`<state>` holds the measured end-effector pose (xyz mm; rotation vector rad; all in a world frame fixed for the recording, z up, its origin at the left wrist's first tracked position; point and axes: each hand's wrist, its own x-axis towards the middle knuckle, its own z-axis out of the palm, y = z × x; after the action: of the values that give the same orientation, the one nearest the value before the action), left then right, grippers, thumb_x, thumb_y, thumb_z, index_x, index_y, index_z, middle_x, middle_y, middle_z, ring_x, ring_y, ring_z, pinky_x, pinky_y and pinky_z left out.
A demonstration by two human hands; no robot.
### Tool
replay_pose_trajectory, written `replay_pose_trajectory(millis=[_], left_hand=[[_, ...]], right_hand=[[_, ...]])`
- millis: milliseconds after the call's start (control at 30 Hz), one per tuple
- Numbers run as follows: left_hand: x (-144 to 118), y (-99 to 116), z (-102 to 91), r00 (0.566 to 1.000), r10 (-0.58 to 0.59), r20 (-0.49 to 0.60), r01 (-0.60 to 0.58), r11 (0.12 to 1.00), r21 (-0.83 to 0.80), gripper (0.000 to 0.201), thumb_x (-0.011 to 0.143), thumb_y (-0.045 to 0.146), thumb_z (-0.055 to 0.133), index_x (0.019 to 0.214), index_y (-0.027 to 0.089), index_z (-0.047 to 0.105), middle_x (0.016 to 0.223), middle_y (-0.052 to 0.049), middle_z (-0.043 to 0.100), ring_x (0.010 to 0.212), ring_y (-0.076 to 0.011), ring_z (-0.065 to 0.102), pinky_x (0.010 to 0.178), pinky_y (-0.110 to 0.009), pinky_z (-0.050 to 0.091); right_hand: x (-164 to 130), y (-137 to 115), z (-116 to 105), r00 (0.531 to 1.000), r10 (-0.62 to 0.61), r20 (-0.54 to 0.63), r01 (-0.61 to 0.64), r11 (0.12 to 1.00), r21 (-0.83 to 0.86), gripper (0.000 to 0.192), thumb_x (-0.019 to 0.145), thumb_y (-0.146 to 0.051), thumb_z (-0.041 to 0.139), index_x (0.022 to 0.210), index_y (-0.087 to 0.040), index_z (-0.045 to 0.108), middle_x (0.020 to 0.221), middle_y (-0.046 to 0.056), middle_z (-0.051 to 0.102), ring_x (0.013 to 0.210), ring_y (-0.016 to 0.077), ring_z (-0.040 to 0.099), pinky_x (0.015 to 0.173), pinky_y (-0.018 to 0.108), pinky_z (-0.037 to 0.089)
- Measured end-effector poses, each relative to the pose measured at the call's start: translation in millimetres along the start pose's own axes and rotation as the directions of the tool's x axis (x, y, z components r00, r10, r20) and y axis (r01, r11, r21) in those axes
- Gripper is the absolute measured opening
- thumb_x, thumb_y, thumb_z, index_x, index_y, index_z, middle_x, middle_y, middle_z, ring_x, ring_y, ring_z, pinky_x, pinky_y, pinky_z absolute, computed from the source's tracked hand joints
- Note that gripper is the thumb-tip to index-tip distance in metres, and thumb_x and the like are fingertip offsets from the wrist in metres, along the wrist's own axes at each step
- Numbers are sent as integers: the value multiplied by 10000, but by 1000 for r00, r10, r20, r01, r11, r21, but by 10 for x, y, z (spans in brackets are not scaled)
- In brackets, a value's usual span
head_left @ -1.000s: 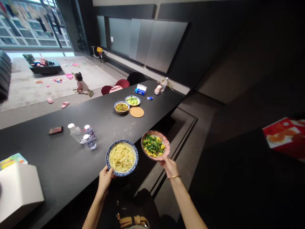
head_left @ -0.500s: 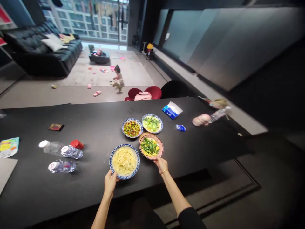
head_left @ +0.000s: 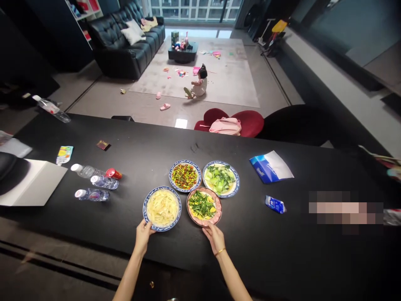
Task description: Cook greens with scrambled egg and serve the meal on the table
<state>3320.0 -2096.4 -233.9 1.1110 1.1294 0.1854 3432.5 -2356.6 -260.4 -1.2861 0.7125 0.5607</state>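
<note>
At the near edge of a long black table [head_left: 94, 225], the left hand [head_left: 143, 235] grips a blue-rimmed noodle plate [head_left: 162, 208] while the right hand [head_left: 214, 237] grips a pink-rimmed plate of greens [head_left: 204, 205] just beside it.

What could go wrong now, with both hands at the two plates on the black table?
1. The pink plate sits very close to the two far plates; pushing it further might knock them.
2. The left hand grips the blue-rimmed noodle plate only by its near rim; lifting it so could tip it.
</note>
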Motion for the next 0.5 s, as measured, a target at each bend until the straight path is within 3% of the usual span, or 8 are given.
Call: replay_pose_trajectory(millis=[67,133,233,367,500], left_hand=[[63,190,6,998,53,-45,-52,999,10,358,578,327,682,854,108,618,741,-22,665,575,-113,604,514,-201,498],[218,497,75,988,144,-57,-141,989,39,324,590,313,662,838,108,616,726,-14,658,559,-99,586,494,-181,482],[602,1075,364,954,299,20,-299,948,111,309,606,282,633,863,111,624,745,-12,662,573,-93,577,496,-167,476],[1219,1714,1102,931,327,163,-351,925,144,248,636,236,595,851,116,628,709,-11,665,536,-102,579,519,-204,497],[1721,1928,2003,904,281,323,-345,925,159,186,655,175,585,826,116,629,663,-15,663,550,-129,603,529,-243,520]], right_hand=[[-104,-100,-73,979,149,142,-139,987,-79,415,549,-496,757,749,-141,682,767,83,713,724,196,677,734,334,542],[-206,-226,-145,908,305,289,-252,945,-208,429,644,-502,707,840,-120,700,877,131,715,748,186,679,720,312,537],[-296,-475,-214,822,370,433,-245,916,-317,403,714,-468,671,936,-133,704,925,135,712,745,162,672,703,281,523],[-215,-935,-217,784,281,554,-135,948,-290,406,747,-462,642,983,-137,703,919,132,709,773,172,664,709,286,512],[91,-1435,-194,838,88,538,-3,988,-157,443,724,-488,656,996,-142,706,892,137,708,796,203,659,735,325,509]])
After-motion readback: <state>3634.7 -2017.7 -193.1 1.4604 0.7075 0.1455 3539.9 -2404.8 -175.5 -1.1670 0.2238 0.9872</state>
